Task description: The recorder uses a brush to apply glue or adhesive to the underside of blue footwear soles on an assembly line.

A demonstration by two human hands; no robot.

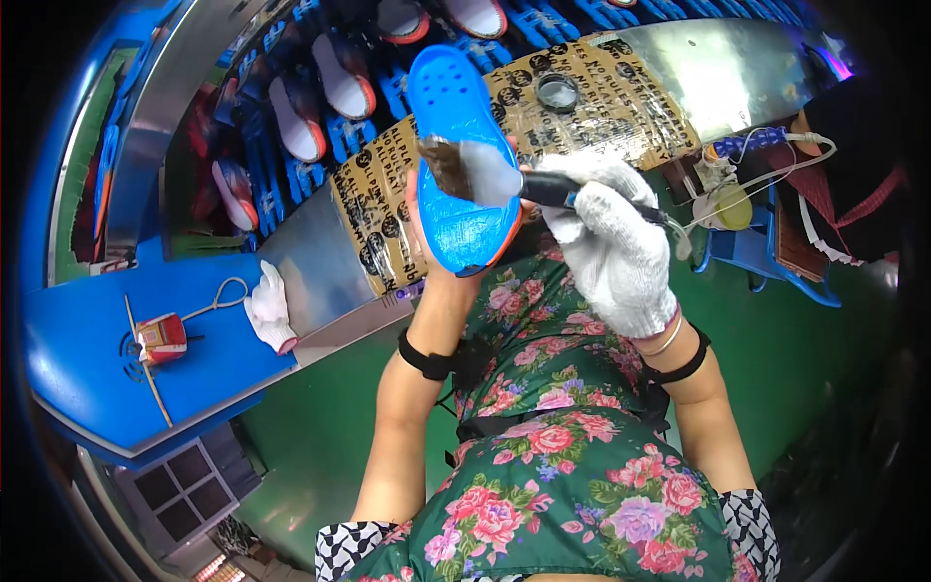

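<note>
My bare left hand [428, 260] grips a blue shoe sole [464, 241] from beneath, its fingers wrapped round both edges. The sole is tilted up toward me, with small round holes at its far end, a wet-looking shine and an orange edge. In a white knitted glove, my right hand [616, 242] is closed on the black handle of a wide brush [493, 175]. Dark bristles lie across the middle of the sole. A thin clear tube [682, 239] runs off the handle's end; the finger pads of my left hand are partly hidden.
Patterned brown tape [621, 112] covers part of the curved metal ledge, with a small round dish [558, 92] on it. Beyond, shoes [344, 78] stand on blue racks. Left, a blue table [78, 339] bears a white glove [270, 306] and red container [162, 339]. A blue stool [766, 254] stands right.
</note>
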